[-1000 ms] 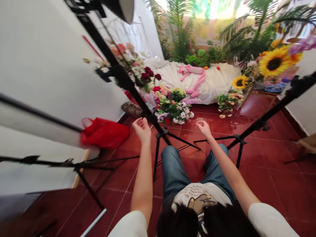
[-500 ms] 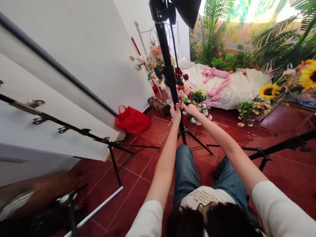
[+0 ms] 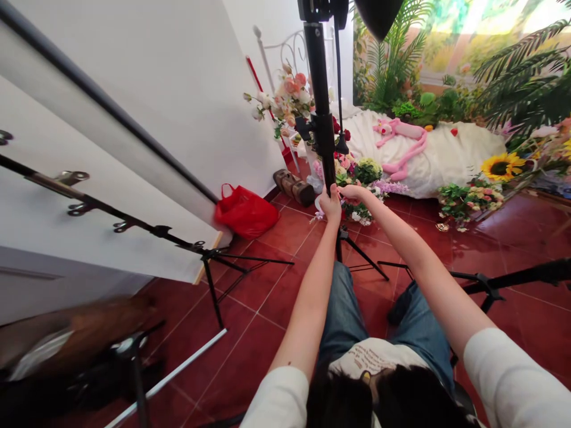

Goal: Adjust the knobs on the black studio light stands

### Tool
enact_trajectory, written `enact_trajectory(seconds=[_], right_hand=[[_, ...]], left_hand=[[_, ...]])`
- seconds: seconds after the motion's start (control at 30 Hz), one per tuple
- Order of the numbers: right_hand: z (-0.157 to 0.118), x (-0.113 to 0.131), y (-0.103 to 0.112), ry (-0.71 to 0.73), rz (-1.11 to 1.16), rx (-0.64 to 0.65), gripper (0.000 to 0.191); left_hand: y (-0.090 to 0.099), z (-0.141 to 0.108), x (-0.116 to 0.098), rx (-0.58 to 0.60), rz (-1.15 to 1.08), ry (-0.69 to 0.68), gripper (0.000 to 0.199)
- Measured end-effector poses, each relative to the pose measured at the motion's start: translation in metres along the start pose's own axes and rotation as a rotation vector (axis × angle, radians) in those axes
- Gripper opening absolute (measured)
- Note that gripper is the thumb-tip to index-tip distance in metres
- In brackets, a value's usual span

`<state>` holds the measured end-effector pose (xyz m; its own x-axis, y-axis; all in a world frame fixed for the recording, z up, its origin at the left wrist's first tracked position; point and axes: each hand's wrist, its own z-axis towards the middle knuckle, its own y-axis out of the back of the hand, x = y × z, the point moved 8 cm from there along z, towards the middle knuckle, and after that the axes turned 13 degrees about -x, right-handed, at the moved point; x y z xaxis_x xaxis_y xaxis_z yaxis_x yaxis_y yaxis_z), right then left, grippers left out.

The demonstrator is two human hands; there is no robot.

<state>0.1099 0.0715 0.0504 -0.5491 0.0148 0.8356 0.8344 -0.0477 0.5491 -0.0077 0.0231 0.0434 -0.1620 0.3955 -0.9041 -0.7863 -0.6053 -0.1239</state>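
A black light stand (image 3: 319, 77) rises in front of me, with a dark lamp head partly cut off at the top edge. My left hand (image 3: 331, 205) is wrapped round its pole low down, thumb upward. Close by on the right side of the pole, my right hand (image 3: 354, 194) has its fingers bent in toward it; what they pinch there is hidden. A black cable with a plug (image 3: 341, 144) hangs alongside the pole. The stand's tripod legs (image 3: 363, 255) spread on the floor just beyond my knees.
A red bag (image 3: 247, 213) lies by the white wall. Another black stand with clamps (image 3: 120, 208) is at left, and a black pole (image 3: 530, 278) at right. Artificial flowers (image 3: 470, 199) and a pink plush toy (image 3: 408, 131) on white cloth are ahead. A white rod (image 3: 178, 368) lies lower left.
The view has shifted, so the stand appears further right. My left hand keeps its hold on the pole. My right fingers, more stretched out before, are now curled in beside it.
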Motion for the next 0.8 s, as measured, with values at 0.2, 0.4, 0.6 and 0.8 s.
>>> enact_trajectory(seconds=[0.2, 0.4, 0.6, 0.8], right_hand=[[-0.031, -0.013, -0.005, -0.118, 0.108, 0.186, 0.039], [-0.054, -0.021, 0.003, -0.041, 0.422, 0.081, 0.029], [-0.042, -0.016, 0.017, -0.049, 0.281, 0.153, 0.021], [-0.017, 0.015, 0.023, 0.036, -0.188, 0.050, 0.024]], left_hand=[[0.002, 0.000, -0.001, -0.006, 0.007, 0.004, 0.061], [0.003, -0.004, -0.007, -0.014, 0.005, 0.011, 0.061], [0.002, -0.005, -0.011, 0.001, -0.009, 0.035, 0.060], [0.004, -0.005, -0.014, -0.015, -0.013, 0.033, 0.056]])
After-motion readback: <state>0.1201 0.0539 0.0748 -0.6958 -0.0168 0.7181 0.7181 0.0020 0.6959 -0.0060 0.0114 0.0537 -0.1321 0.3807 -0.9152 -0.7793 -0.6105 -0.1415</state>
